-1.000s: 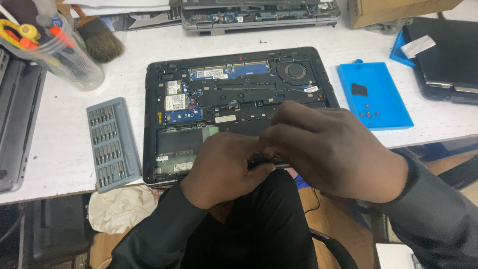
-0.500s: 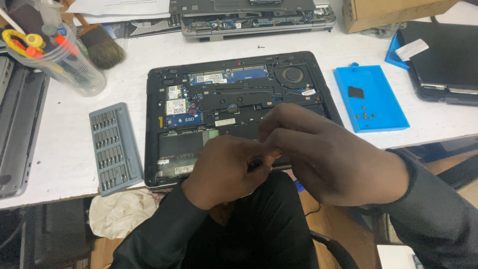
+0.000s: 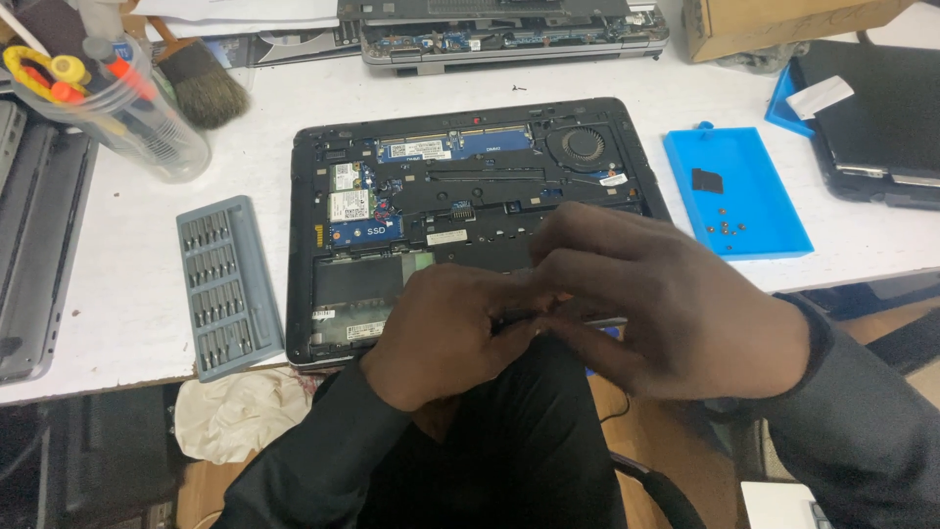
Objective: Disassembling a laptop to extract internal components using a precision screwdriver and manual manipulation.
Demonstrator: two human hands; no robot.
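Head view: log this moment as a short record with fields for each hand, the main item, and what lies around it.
Left hand: left hand meets the right at the laptop's near edge, fingers pinching a thin dark tool; what kind cannot be told.
Right hand: right hand curled over the same spot, fingertips against the left.
Main item: open laptop, bottom cover off, boards and fan exposed.
Left of it: grey bit set, clear tool cup, brush.
Right of it: blue tray holding small screws.
Surface: white table.

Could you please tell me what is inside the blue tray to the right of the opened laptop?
The blue tray holds a small black square part and several tiny screws. Nothing covers it.
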